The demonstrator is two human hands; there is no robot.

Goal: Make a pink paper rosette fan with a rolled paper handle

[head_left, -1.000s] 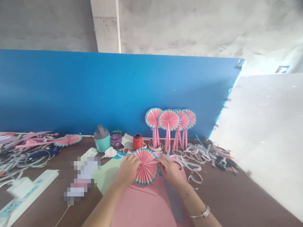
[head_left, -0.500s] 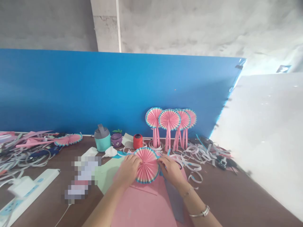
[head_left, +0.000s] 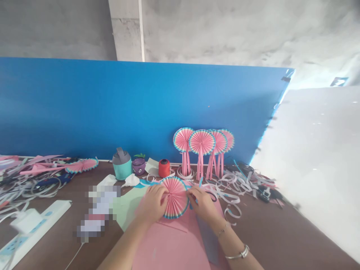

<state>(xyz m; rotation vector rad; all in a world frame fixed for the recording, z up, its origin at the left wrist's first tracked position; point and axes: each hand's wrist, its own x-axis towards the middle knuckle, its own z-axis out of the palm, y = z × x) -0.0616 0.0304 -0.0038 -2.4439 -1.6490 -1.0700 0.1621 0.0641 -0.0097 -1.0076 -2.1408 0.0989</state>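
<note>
A round pleated pink paper fan [head_left: 176, 198] with a blue and cream rim stands between my hands, facing me, above pink paper sheets [head_left: 171, 247]. At its left side, the bent fingers of my left hand [head_left: 153, 200] grip the edge and reach toward the centre. The fingertips of my right hand [head_left: 200, 200] pinch the fan's right edge. Scissors [head_left: 211, 195] lie partly hidden just beyond my right hand. A thin pink strip [head_left: 172, 227] rests on the paper below the fan.
Several finished fans [head_left: 201, 142] lean on the blue partition [head_left: 112, 105]. Along the back are a teal cup [head_left: 122, 167], a purple pot [head_left: 138, 166] and red thread [head_left: 164, 168]. White strips [head_left: 239, 182] lie right, a power strip [head_left: 36, 228] left.
Both hands keep their hold on the fan and have barely moved. The view has shifted very slightly.
</note>
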